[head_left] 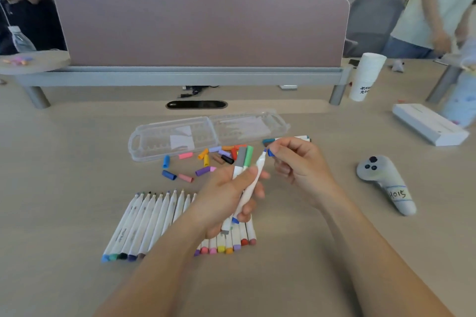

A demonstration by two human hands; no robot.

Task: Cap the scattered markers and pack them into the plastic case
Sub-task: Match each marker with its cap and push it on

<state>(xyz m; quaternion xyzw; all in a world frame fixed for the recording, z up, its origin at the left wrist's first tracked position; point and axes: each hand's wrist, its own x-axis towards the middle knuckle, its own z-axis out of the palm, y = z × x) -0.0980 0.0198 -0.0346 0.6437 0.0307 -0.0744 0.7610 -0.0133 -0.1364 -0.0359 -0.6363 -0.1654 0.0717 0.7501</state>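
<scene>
Left hand (226, 193) grips three markers (259, 166), one uncapped. Right hand (301, 162) pinches blue cap (270, 153) at its tip. Open case (134, 142) lies beyond both hands; loose caps (206, 159) just before case, marker row (152, 216) nearer, partly under left hand.

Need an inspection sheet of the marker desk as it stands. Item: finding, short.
Surface: beige desk, job spread mid-desk.
Job's things: plastic case open, no markers seen inside; loose caps before it; row of markers, far tips uncapped; capped markers by the case's right end.
Clutter: controller, cup stack, white box at right.
Grippers: left hand holds three markers; right hand pinches blue cap by the uncapped marker tip.
Cables: dark cables under the divider.
Surroundings: people beyond, grey chair.
</scene>
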